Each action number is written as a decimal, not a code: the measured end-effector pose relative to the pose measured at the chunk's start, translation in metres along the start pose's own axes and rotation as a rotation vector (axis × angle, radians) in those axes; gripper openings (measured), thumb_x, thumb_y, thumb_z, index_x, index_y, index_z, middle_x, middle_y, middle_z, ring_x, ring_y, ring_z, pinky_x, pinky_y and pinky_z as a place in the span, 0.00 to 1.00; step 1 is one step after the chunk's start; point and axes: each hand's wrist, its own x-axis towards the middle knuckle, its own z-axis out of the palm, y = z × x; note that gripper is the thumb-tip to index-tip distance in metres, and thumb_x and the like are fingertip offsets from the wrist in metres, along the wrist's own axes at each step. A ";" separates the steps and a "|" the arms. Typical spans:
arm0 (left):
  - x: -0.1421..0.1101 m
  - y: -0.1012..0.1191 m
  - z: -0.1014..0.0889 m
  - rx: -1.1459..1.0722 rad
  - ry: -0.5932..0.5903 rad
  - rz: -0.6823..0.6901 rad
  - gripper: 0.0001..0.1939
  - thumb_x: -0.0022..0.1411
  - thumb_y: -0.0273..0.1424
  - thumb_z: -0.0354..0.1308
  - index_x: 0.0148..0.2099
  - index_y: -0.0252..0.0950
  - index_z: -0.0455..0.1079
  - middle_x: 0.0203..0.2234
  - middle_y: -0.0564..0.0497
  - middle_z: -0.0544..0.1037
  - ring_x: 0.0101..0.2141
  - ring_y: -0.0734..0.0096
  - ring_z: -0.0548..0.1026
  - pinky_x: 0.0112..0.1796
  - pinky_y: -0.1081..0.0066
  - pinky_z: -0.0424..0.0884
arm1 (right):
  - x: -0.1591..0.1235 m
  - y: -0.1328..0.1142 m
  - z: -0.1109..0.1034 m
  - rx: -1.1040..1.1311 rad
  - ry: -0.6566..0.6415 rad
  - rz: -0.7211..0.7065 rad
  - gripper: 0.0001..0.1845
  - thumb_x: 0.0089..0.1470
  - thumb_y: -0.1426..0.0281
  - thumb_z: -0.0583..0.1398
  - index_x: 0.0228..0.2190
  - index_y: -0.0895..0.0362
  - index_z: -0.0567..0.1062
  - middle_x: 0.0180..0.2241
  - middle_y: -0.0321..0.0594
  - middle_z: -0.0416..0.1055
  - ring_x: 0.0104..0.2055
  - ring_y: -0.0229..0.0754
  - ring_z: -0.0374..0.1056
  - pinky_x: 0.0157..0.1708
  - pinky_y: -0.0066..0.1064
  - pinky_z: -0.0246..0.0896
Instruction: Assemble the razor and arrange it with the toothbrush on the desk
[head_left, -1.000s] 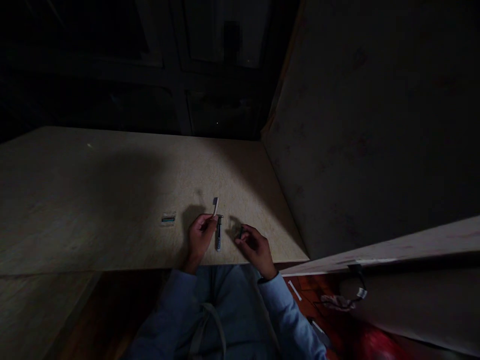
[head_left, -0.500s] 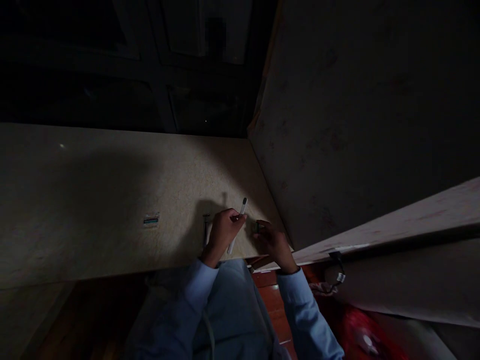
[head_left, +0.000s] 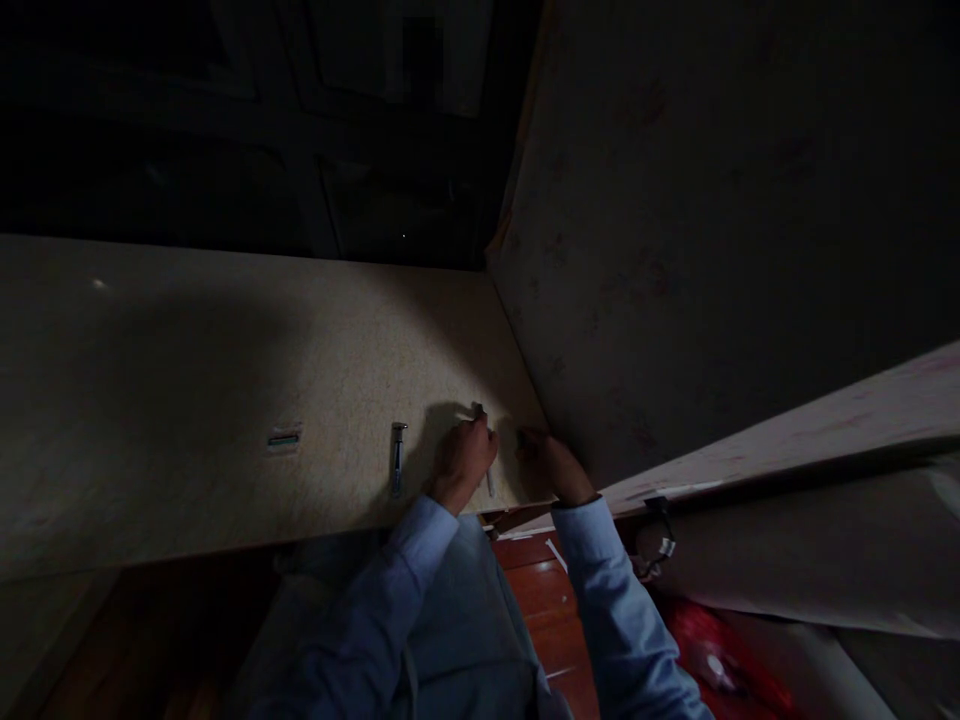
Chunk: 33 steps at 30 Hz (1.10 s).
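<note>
My left hand [head_left: 465, 462] is closed around a thin white stick-like tool [head_left: 488, 478] whose tip pokes up above the fingers near the right end of a pale board [head_left: 187, 400]. My right hand [head_left: 549, 462] is just to its right, fingers pinched on a small dark piece [head_left: 520, 438] that I cannot make out. A dark razor handle [head_left: 397, 458] lies on the board left of my left hand. Farther left lies a small cartridge [head_left: 283, 438] with a teal stripe. Both sleeves are light blue.
A large upright panel [head_left: 712, 220] rises on the right, and a second board [head_left: 787, 440] slants across the lower right with a black clip and cord [head_left: 656, 530]. Reddish wooden floor [head_left: 540, 600] shows below. The background is dark.
Both hands have shifted right along the board, away from the razor handle, which now lies uncovered. The white tool has been lowered, its tip closer to the board. The camera has swung right.
</note>
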 end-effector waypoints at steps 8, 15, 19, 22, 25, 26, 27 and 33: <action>0.005 -0.007 0.014 0.061 -0.046 0.149 0.15 0.73 0.34 0.48 0.52 0.39 0.73 0.39 0.42 0.83 0.40 0.59 0.82 0.39 0.66 0.75 | 0.000 -0.009 -0.009 -0.055 -0.040 0.020 0.17 0.59 0.77 0.57 0.47 0.54 0.79 0.42 0.45 0.83 0.42 0.44 0.78 0.36 0.26 0.64; -0.008 -0.013 0.025 0.013 0.035 0.183 0.20 0.73 0.38 0.49 0.63 0.42 0.65 0.45 0.44 0.82 0.44 0.59 0.81 0.42 0.66 0.75 | -0.012 -0.009 0.008 -0.076 0.118 0.037 0.17 0.64 0.72 0.55 0.51 0.55 0.78 0.45 0.48 0.81 0.43 0.46 0.78 0.37 0.29 0.63; -0.014 -0.013 0.029 -0.024 0.114 0.178 0.22 0.72 0.37 0.51 0.64 0.39 0.65 0.55 0.41 0.77 0.50 0.58 0.78 0.46 0.66 0.74 | -0.018 -0.005 0.026 -0.072 0.290 0.051 0.15 0.63 0.69 0.57 0.47 0.55 0.81 0.44 0.49 0.80 0.41 0.46 0.76 0.37 0.30 0.63; -0.016 -0.014 0.030 -0.004 0.140 0.215 0.21 0.72 0.38 0.52 0.63 0.38 0.67 0.59 0.41 0.73 0.51 0.58 0.77 0.46 0.65 0.74 | -0.019 -0.002 0.037 -0.051 0.398 0.059 0.16 0.63 0.67 0.57 0.44 0.56 0.82 0.41 0.49 0.80 0.39 0.46 0.75 0.36 0.30 0.62; -0.019 -0.017 0.031 0.007 0.156 0.308 0.17 0.72 0.38 0.52 0.59 0.39 0.70 0.56 0.44 0.75 0.47 0.62 0.78 0.43 0.68 0.75 | -0.018 0.001 0.045 -0.044 0.475 0.076 0.17 0.63 0.66 0.56 0.44 0.58 0.83 0.39 0.50 0.80 0.38 0.46 0.74 0.36 0.30 0.61; -0.020 -0.017 0.031 0.012 0.156 0.336 0.16 0.72 0.38 0.51 0.56 0.39 0.71 0.55 0.45 0.75 0.46 0.63 0.78 0.42 0.68 0.75 | -0.018 0.001 0.047 -0.046 0.492 0.086 0.18 0.63 0.65 0.56 0.44 0.59 0.83 0.39 0.50 0.80 0.38 0.46 0.74 0.36 0.30 0.61; -0.020 -0.018 0.031 0.018 0.155 0.358 0.15 0.72 0.37 0.51 0.54 0.39 0.73 0.53 0.45 0.76 0.45 0.64 0.79 0.40 0.68 0.75 | -0.018 0.002 0.049 -0.049 0.505 0.095 0.18 0.63 0.65 0.55 0.43 0.59 0.83 0.38 0.50 0.80 0.38 0.46 0.73 0.36 0.30 0.61; -0.019 -0.021 0.037 0.048 0.207 0.425 0.14 0.73 0.36 0.50 0.46 0.37 0.76 0.51 0.44 0.76 0.42 0.64 0.79 0.38 0.66 0.74 | -0.015 0.002 0.048 -0.044 0.524 0.137 0.21 0.63 0.63 0.54 0.42 0.61 0.83 0.37 0.53 0.81 0.35 0.47 0.74 0.34 0.31 0.59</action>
